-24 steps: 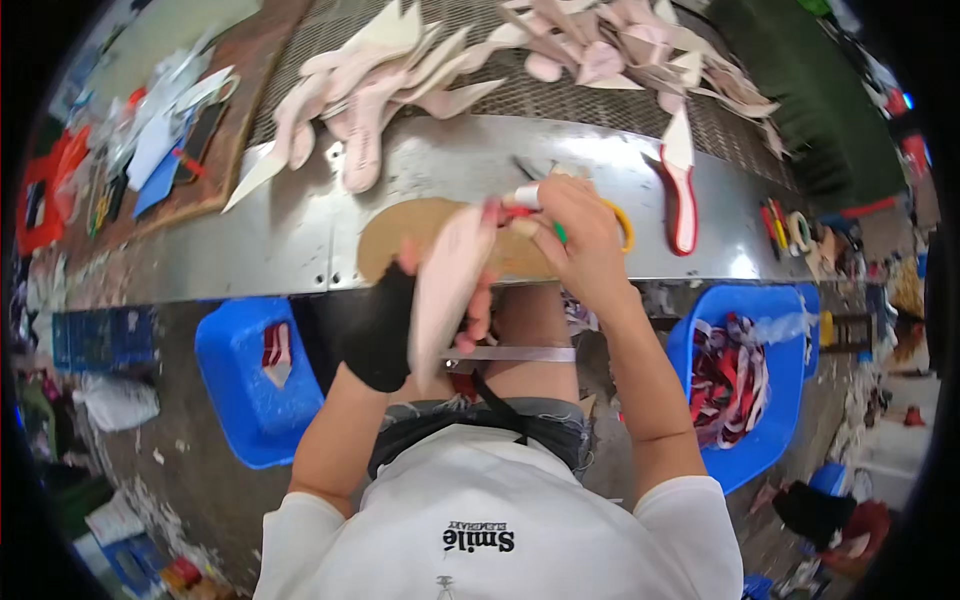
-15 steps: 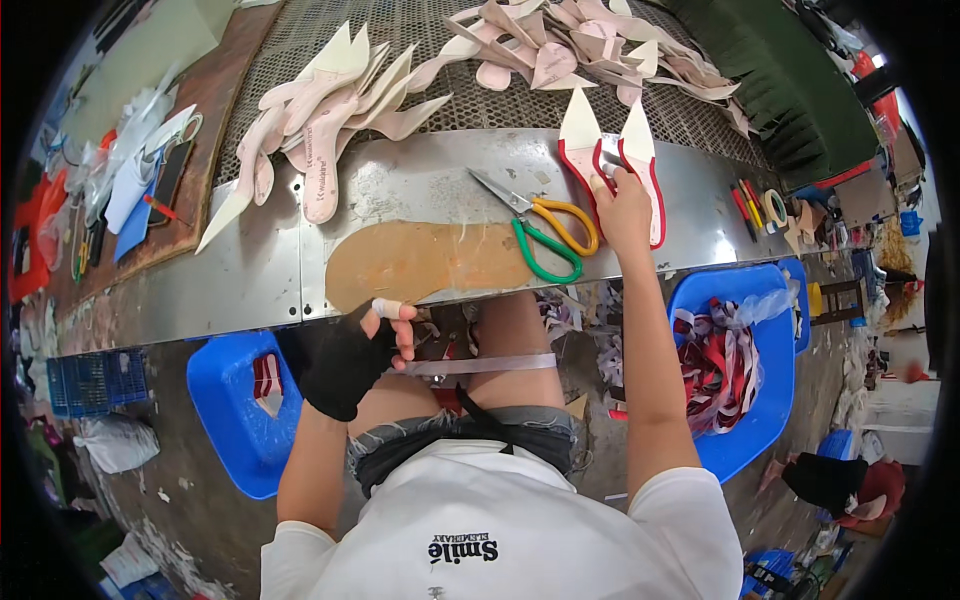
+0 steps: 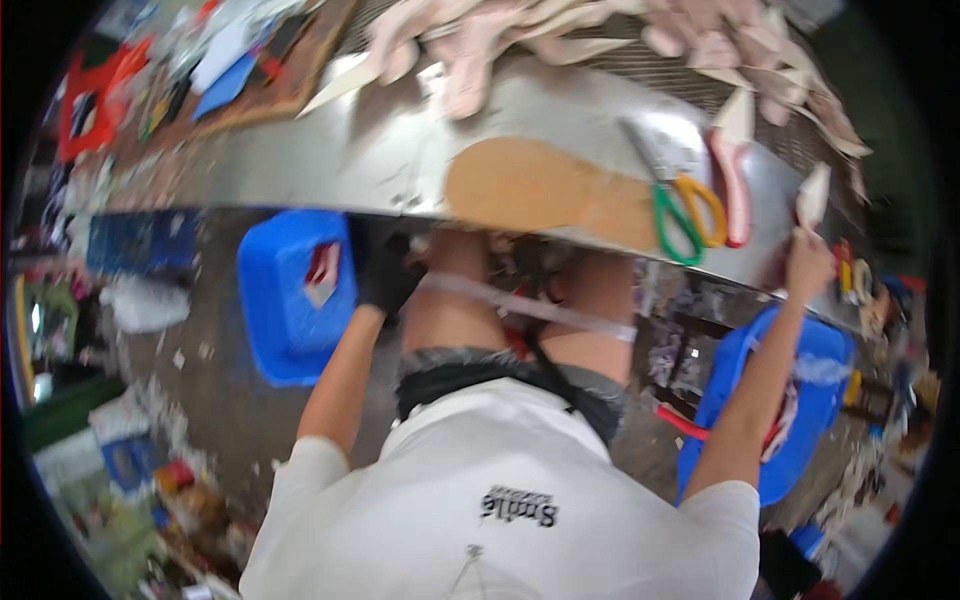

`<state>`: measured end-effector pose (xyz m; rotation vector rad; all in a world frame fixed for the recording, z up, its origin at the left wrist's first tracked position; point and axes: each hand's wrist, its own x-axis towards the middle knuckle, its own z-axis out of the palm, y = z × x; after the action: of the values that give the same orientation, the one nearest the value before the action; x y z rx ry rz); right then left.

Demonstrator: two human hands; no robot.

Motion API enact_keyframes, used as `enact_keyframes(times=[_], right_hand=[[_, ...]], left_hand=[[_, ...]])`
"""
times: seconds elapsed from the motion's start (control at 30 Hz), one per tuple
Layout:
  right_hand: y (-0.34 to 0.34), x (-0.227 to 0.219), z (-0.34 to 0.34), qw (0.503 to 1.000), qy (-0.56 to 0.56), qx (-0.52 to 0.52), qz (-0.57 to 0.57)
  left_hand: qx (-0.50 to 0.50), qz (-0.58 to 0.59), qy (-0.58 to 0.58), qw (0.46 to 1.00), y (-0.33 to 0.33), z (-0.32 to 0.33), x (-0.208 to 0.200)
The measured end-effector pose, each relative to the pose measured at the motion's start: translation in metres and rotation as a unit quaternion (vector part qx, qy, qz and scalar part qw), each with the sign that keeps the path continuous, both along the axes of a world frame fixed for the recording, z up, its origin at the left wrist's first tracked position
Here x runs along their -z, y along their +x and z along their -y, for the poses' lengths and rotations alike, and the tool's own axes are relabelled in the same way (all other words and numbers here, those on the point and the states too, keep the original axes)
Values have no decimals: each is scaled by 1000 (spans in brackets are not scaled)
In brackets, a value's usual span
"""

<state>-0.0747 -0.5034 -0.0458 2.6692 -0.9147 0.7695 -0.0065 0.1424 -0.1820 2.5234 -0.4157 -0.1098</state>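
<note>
In my right hand (image 3: 810, 265), out past the right end of the work surface's clutter, is an insole (image 3: 815, 195); its white pointed tip sticks up beyond my closed fingers. A second insole (image 3: 735, 175), red-edged with a white point, lies on the metal table to the left of that hand. Scissors (image 3: 700, 210) with one orange and one green handle rest beside it. My left hand (image 3: 392, 275), in a black glove, is low beside my left thigh, below the table edge; its fingers are blurred and partly hidden. A translucent strip (image 3: 530, 308) crosses my thighs.
Pale pink insoles (image 3: 470, 60) are heaped along the back of the metal table (image 3: 290, 165). A brown sole-shaped patch (image 3: 545, 185) lies near its front edge. Blue tubs stand left (image 3: 262, 330) and right (image 3: 715, 400); the left one holds a red-and-white piece (image 3: 323, 275).
My right hand has taken one of the two red-edged insoles and moved right with it. My left hand has dropped from above my lap to beside my thigh. The whole view has shifted.
</note>
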Motion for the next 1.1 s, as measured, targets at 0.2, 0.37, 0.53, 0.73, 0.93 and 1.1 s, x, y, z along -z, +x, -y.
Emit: enact_keyframes(times=[0.2, 0.37, 0.53, 0.73, 0.93, 1.1], right_hand=[[2, -31, -46, 922, 338, -109, 157], [-26, -66, -185, 722, 595, -353, -1], [-14, 19, -316, 551, 699, -363, -275], [-6, 121, -376, 692, 518, -454, -214], [-18, 146, -384, 682, 531, -474, -170], [-23, 139, -380, 720, 515, -451, -114]], left_hand=[[70, -201, 3, 977, 5, -23, 17], [4, -289, -40, 957, 10, -28, -3], [85, -283, -32, 955, 21, -21, -22], [107, -203, 21, 973, 19, -13, -41], [225, 53, -7, 973, 8, 53, -8], [323, -153, 169, 918, 20, 100, -3]])
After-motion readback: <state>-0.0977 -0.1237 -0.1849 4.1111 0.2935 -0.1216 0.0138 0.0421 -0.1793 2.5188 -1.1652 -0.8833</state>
